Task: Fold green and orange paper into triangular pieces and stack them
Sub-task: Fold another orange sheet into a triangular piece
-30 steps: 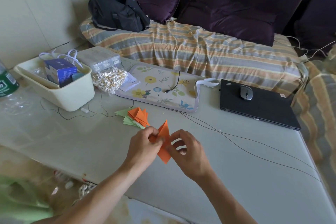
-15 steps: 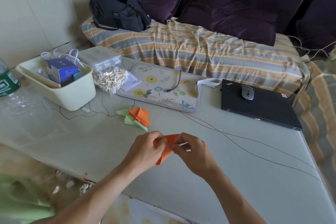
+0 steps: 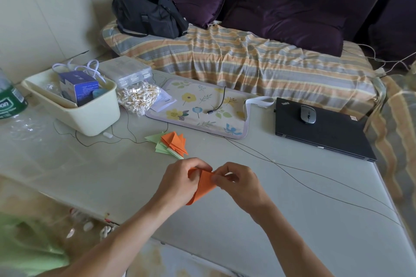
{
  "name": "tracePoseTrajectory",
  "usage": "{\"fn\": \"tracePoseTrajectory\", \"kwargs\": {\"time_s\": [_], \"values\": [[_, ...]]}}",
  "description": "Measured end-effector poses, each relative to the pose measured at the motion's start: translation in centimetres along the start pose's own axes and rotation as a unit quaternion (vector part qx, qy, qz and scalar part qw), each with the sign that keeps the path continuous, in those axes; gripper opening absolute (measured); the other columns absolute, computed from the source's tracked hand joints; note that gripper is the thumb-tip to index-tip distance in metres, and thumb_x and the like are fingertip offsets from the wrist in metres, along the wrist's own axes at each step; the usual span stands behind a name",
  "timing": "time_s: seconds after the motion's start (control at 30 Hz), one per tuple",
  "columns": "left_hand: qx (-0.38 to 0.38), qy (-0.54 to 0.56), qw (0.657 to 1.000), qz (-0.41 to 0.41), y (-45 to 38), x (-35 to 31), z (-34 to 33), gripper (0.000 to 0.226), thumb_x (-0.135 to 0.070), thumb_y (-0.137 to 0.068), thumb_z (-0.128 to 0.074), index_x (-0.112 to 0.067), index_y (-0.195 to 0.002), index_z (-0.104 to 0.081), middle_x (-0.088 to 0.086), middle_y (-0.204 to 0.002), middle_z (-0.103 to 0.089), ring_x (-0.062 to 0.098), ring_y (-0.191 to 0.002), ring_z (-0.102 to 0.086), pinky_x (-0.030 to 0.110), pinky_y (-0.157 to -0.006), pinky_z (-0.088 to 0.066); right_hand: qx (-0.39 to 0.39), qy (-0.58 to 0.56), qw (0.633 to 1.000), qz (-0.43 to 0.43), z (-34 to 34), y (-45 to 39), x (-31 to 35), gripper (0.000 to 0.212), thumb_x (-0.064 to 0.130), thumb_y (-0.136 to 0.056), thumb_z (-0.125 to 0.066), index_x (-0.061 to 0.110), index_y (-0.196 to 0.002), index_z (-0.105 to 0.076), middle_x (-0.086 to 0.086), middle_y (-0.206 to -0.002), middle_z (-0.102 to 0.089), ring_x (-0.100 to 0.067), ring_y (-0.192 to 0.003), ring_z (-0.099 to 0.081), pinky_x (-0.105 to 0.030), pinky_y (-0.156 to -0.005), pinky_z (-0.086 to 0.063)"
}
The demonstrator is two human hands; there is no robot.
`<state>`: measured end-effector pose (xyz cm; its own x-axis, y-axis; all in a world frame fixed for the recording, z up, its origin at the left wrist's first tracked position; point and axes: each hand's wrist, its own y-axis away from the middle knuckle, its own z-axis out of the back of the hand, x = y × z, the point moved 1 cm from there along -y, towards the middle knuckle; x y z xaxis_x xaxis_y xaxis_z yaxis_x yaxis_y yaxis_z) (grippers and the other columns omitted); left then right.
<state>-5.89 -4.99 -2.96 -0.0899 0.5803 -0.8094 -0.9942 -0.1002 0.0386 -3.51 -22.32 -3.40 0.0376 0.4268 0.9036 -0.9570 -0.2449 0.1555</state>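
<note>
Orange paper (image 3: 203,186) lower now (formerly upright)

Both bare forearms reach in from the bottom edge and converge toward the middle of the view, wrists angled inward so the two hands meet almost knuckle to knuckle. The left hand (image 3: 180,181) is seen from the back, its fingers curled inward and its thumb hidden. The right hand (image 3: 242,183) is also curled, with its thumb and forefinger drawn together in what looks like a pinch, though the fingertips are partly hidden behind the knuckles.
</note>
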Motion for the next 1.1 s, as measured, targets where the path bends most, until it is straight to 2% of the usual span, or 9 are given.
{"fn": "tracePoseTrajectory", "kwargs": {"time_s": [0.07, 0.13, 0.57, 0.63, 0.7, 0.77, 0.87, 1.0, 1.1], "values": [[0.003, 0.000, 1.000, -0.001, 0.01, -0.19, 0.00, 0.037, -0.007, -0.094, -0.051, -0.033, -0.093, -0.077, -0.024, -0.091, -0.072, -0.010, -0.088, -0.062, 0.003, -0.070, -0.041, -0.010, 0.016, 1.000, -0.014, -0.09, -0.05, -0.12, 0.012, 0.024, -0.085, -0.076, 0.020, -0.076, -0.070, -0.006, -0.071, -0.068, -0.010, -0.061, -0.052, -0.021, -0.057, -0.041], [0.008, 0.001, 1.000, -0.001, 0.11, -0.41, 0.01, 0.038, -0.007, -0.094, -0.050, -0.031, -0.094, -0.078, -0.024, -0.091, -0.072, -0.013, -0.087, -0.061, 0.002, -0.068, -0.040, -0.018, 0.021, 0.999, -0.024, -0.13, -0.05, -0.19, 0.012, 0.022, -0.085, -0.075, 0.020, -0.074, -0.069, 0.000, -0.063, -0.061, -0.009, -0.055, -0.047, -0.019, -0.053, -0.036], [-0.009, 0.034, 0.999, -0.024, 0.15, -0.28, -0.16, 0.016, -0.013, -0.087, -0.073, -0.027, -0.087, -0.081, -0.021, -0.080, -0.075, -0.006, -0.078, -0.067, 0.009, -0.068, -0.044, -0.047, 0.024, 0.998, -0.023, -0.31, -0.01, 0.07, 0.009, 0.020, -0.084, -0.075, 0.020, -0.076, -0.072, 0.012, -0.058, -0.059, -0.002, -0.049, -0.044, -0.011, -0.048, -0.032], [-0.028, 0.055, 0.998, -0.011, 0.08, -0.12, -0.10, 0.016, -0.012, -0.087, -0.073, -0.025, -0.086, -0.082, -0.019, -0.079, -0.075, -0.005, -0.077, -0.068, 0.007, -0.067, -0.044, -0.062, 0.000, 0.998, -0.020, -0.46, 0.03, 0.14, 0.008, 0.024, -0.084, -0.077, 0.024, -0.086, -0.069, 0.010, -0.070, -0.068, -0.004, -0.057, -0.055, -0.014, -0.054, -0.041], [-0.040, 0.105, 0.994, 0.010, -0.05, 0.04, -0.01, 0.015, -0.011, -0.088, -0.074, -0.024, -0.088, -0.082, -0.016, -0.082, -0.076, -0.004, -0.079, -0.069, 0.007, -0.070, -0.045, -0.068, -0.083, 0.993, -0.045, -0.48, -0.01, 0.12, 0.024, 0.024, -0.084, -0.079, 0.024, -0.102, -0.062, 0.002, -0.085, -0.074, -0.008, -0.067, -0.065, -0.021, -0.067, -0.053], [-0.038, 0.172, 0.984, 0.036, -0.17, 0.13, 0.02, 0.016, -0.010, -0.089, -0.073, -0.024, -0.091, -0.081, -0.012, -0.086, -0.078, 0.001, -0.084, -0.072, 0.012, -0.075, -0.049, -0.031, -0.178, 0.980, -0.082, -0.33, -0.06, 0.28, 0.030, 0.023, -0.088, -0.076, 0.017, -0.112, -0.060, -0.009, -0.095, -0.075, -0.014, -0.076, -0.070, -0.031, -0.080, -0.059], [-0.032, 0.252, 0.964, 0.081, -0.10, 0.13, -0.18, 0.014, -0.009, -0.091, -0.072, -0.020, -0.094, -0.080, -0.006, -0.085, -0.078, 0.006, -0.080, -0.071, 0.017, -0.072, -0.052, 0.052, -0.194, 0.975, -0.090, -0.17, 0.09, 0.31, 0.021, 0.023, -0.095, -0.068, 0.008, -0.110, -0.068, -0.013, -0.103, -0.076, -0.019, -0.090, -0.072, -0.039, -0.090, -0.057], [-0.003, 0.303, 0.945, 0.125, 0.29, -0.16, -0.54, 0.010, -0.009, -0.090, -0.073, -0.017, -0.095, -0.078, 0.003, -0.083, -0.077, 0.011, -0.076, -0.070, 0.027, -0.073, -0.055, 0.042, -0.174, 0.980, -0.084, -0.58, -0.13, -0.01, 0.023, 0.024, -0.089, -0.069, 0.006, -0.103, -0.072, -0.019, -0.104, -0.073, -0.028, -0.094, -0.071, -0.043, -0.091, -0.058], [0.036, 0.276, 0.950, 0.138, 0.43, -0.15, -0.81, 0.011, -0.006, -0.089, -0.072, -0.014, -0.094, -0.077, 0.009, -0.085, -0.077, 0.013, -0.076, -0.071, 0.026, -0.071, -0.060, -0.013, -0.139, 0.986, -0.094, -0.63, -0.41, -0.21, 0.034, 0.041, -0.072, -0.069, 0.012, -0.088, -0.073, -0.014, -0.086, -0.072, -0.023, -0.078, -0.065, -0.040, -0.073, -0.054]]}}
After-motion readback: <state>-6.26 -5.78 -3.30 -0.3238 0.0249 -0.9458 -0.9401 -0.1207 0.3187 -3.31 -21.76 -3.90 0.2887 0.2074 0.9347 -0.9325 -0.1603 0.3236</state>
